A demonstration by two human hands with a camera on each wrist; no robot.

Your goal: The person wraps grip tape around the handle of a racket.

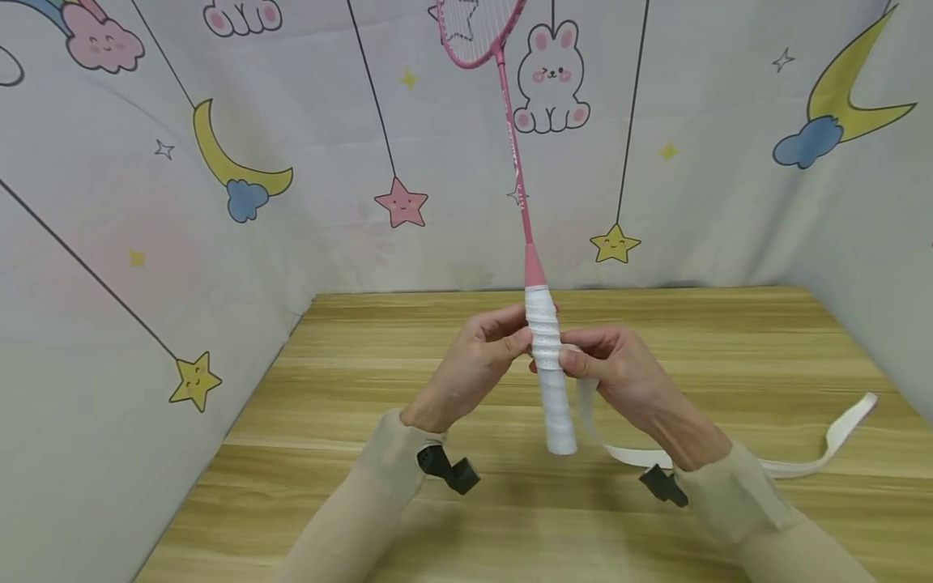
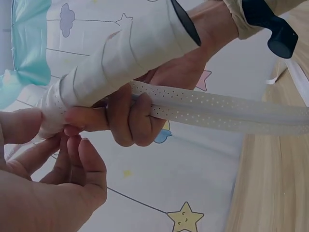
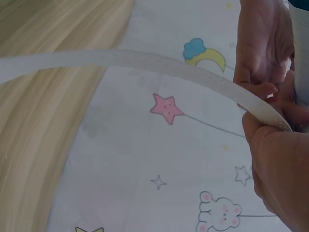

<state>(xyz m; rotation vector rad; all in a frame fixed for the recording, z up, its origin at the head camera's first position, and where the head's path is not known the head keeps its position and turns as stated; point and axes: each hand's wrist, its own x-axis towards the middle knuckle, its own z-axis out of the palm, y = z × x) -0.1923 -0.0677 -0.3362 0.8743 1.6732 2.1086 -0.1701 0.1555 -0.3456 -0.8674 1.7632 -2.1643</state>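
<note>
Hands (image 2: 58,191) at white-wrapped handle (image 2: 108,63); perforated strip (image 2: 217,107) held in right fingers (image 2: 142,128).

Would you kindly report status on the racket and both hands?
Left hand pinching racket handle; right hand holding white tape against it. Perforated wrap covers upper handle only. Loose tape passes behind right wrist; nothing visibly blocking.

1. White lettering (image 1: 513,146) ran lengthwise along the pink racket shaft (image 1: 527,227) in the head view.
2. Its marks stood in a broken row, with a separate cluster lower down, nearer the pink cone (image 1: 535,267) at the shaft's foot.
3. All of it was too small and blurred to read; no word, brand or number could be made out in the head view or in either wrist view.
</note>
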